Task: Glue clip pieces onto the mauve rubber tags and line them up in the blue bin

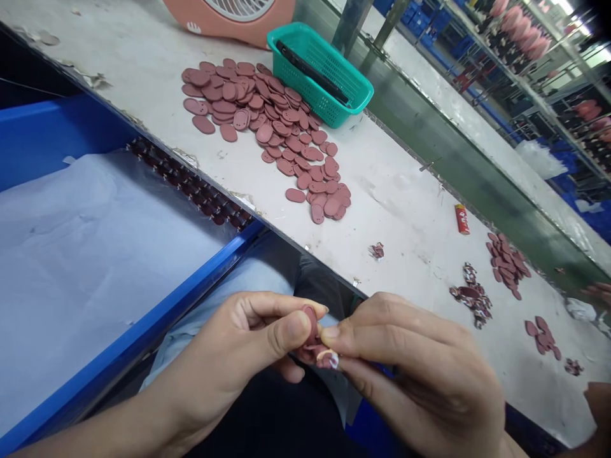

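Both hands are low in front of the bench (405, 210), just off its near edge and above the lap. The left hand (238, 356) has its fingers (286, 332) pinched narrow on a small oval piece (311, 321), reddish-brown and standing on edge between thumb and forefinger. The right hand (420, 372) meets it from the other side, its fingers closed tight on the lower end of the same oval piece, where a pale scrap (328, 357) shows at the fingertips. So the oval piece is held by both hands at once, clear of the bench. Up on the bench there's a big loose pile of ovals (272, 121) of the same colour, and just beyond it a green basket (348, 95) with a long black object (312, 73) lying inside. An orange fan (229, 19) sits behind that, at the top edge. Over to the right, a small red cylinder (461, 218) lies alone, with a few smaller heaps (508, 264) and patterned scraps (472, 298) near it. On the left, a blue bin (42, 137) lined with a white sheet (86, 254), and a row of dark pieces (191, 184) along its far edge. A green conveyor belt (453, 165) runs past the far side of the bench.
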Demonstrator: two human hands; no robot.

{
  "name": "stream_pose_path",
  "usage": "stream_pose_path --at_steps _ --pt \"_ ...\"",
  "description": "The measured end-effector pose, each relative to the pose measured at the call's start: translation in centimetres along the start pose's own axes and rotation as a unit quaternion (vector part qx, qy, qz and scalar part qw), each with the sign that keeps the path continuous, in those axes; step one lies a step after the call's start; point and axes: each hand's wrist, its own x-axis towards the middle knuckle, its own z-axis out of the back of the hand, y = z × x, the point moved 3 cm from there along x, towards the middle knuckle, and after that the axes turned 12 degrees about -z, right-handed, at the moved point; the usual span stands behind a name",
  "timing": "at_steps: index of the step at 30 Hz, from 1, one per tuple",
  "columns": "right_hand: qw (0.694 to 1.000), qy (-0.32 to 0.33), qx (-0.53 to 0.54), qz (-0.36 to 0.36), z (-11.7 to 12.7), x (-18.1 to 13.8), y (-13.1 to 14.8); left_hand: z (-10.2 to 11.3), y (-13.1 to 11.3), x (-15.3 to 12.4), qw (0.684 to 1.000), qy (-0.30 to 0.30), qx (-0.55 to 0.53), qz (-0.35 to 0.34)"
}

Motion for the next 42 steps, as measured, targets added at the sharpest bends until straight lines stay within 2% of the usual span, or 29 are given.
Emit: stream_pose_path --at_steps 15,24,33,42 --pt "1.0 0.002 0.002 -0.003 -0.1 -0.1 -0.2 0.3 0.1 -0.2 1.0 0.008 -0.012 -0.012" --pt "0.999 0.024 0.014 -0.029 -0.5 -0.3 -0.7 0.8 0.2 0.1 0.998 0.045 -0.025 0.028" --pt "0.998 0.006 0.039 -0.056 -0.8 -0.5 -2.0 1.5 0.5 0.4 0.998 0.051 -0.033 0.034" --pt "0.998 -0.017 0.051 -0.029 -1.5 0.1 -1.9 1.6 0.6 0.4 0.998 0.012 -0.036 0.051"
